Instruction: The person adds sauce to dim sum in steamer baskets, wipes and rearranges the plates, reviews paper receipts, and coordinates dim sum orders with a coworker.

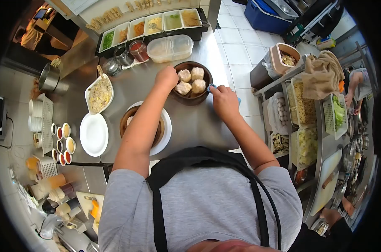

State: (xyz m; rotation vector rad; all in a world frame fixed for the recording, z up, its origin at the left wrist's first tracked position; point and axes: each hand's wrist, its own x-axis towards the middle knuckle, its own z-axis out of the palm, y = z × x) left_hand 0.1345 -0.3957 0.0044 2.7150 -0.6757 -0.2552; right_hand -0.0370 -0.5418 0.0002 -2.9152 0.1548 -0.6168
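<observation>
Brown bowl (pixel 190 101), round, four dumplings (pixel 198 86) inside: on counter (pixel 199 126), between the hands. Left hand (pixel 166 78): grip closed on left rim. Right hand (pixel 225 102): grip pinching blue cloth (pixel 212 87) at right rim. Neither nearer.

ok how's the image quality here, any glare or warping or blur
Head view: strong fisheye bend, corners falling to black; head view: whitish glare on the steel counter near its far right edge; head view: dumplings, left hand and right hand fairly clear, clutter at the side edges smeared and softer
</observation>
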